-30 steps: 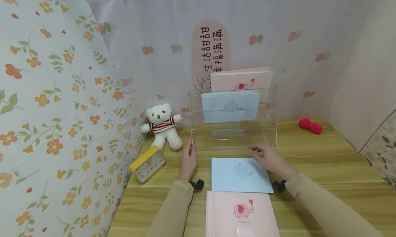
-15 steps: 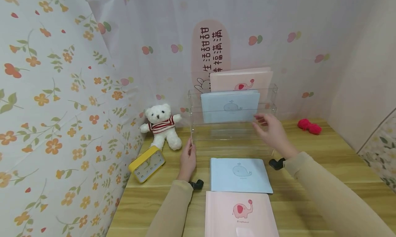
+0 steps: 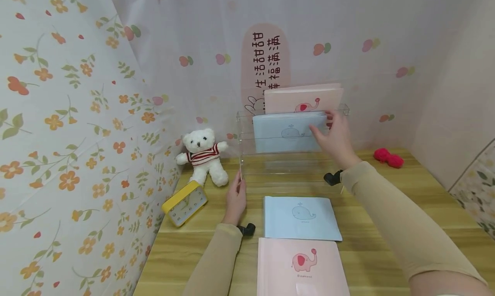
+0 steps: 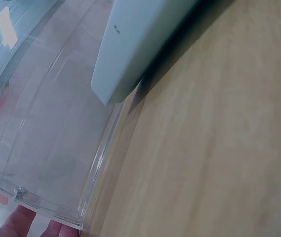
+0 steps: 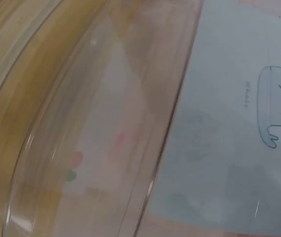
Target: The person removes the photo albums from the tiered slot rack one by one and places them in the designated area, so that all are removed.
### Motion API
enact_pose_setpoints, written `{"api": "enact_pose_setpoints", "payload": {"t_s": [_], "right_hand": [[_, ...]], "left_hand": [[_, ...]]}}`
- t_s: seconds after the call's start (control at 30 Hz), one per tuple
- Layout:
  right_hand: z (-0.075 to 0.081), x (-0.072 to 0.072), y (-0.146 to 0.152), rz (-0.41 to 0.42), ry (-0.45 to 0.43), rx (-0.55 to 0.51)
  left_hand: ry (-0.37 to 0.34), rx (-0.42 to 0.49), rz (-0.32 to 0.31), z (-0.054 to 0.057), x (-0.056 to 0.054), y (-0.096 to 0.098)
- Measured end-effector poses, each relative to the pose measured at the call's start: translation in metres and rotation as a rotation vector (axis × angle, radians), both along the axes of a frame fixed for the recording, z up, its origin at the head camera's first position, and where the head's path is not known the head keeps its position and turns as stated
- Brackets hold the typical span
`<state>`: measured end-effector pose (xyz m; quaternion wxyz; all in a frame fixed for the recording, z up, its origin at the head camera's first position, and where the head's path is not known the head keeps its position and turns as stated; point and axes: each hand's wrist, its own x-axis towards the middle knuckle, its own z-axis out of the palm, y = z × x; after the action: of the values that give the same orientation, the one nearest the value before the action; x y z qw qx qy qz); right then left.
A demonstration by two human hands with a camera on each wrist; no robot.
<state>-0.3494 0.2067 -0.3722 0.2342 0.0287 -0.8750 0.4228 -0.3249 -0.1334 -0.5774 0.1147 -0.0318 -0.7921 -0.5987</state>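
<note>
In the head view a clear acrylic rack (image 3: 291, 181) stands at the back of the table. My left hand (image 3: 236, 199) holds its lower left side; the left wrist view shows thumb and fingers on either side of the clear panel (image 4: 56, 148). A light blue booklet with a whale drawing (image 3: 274, 135) leans in a middle tier. At that booklet's right edge, my right hand (image 3: 336, 137) pinches it, thumb over the cover and fingers at the edge. Behind it stands a pink elephant booklet (image 3: 282, 99). The right wrist view shows the blue cover (image 5: 204, 158) through the acrylic.
Another blue whale booklet (image 3: 282, 218) lies flat before the rack, with a pink elephant booklet (image 3: 278, 261) nearer me. A white teddy bear (image 3: 203, 156) and a yellow clock (image 3: 185, 203) are at the left. Pink yarn (image 3: 388, 157) lies at the right.
My right hand has risen from above the flat blue booklet to the right edge of the blue booklet in the rack. My left hand has stayed on the rack's side.
</note>
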Motion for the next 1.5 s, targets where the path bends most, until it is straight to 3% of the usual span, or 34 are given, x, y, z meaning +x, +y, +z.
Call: {"api": "enact_pose_setpoints", "payload": {"t_s": [0.2,0.43,0.6,0.9,1.17,1.4,1.5], "right_hand": [[0.007,-0.004,-0.007,0.003,-0.049,-0.063],[0.020,-0.008,-0.016,-0.029,-0.020,-0.015],[0.027,-0.018,-0.021,0.035,0.004,0.040],[0.030,-0.023,-0.016,0.086,-0.111,0.096],[0.028,-0.023,-0.015,0.052,-0.174,0.064],[0.028,-0.017,-0.025,-0.008,-0.098,-0.001],[0.030,-0.012,-0.030,-0.015,-0.045,-0.082]], "left_hand": [[0.009,0.007,-0.010,-0.001,0.001,-0.001],[0.015,0.012,-0.018,0.002,-0.001,-0.001],[0.014,0.002,-0.012,0.003,-0.001,-0.002],[0.015,-0.001,-0.011,0.005,0.001,-0.001],[0.011,-0.005,-0.009,0.005,0.002,-0.001],[0.011,0.006,-0.014,0.005,0.002,-0.001],[0.019,0.003,-0.011,0.004,0.001,-0.001]]}}
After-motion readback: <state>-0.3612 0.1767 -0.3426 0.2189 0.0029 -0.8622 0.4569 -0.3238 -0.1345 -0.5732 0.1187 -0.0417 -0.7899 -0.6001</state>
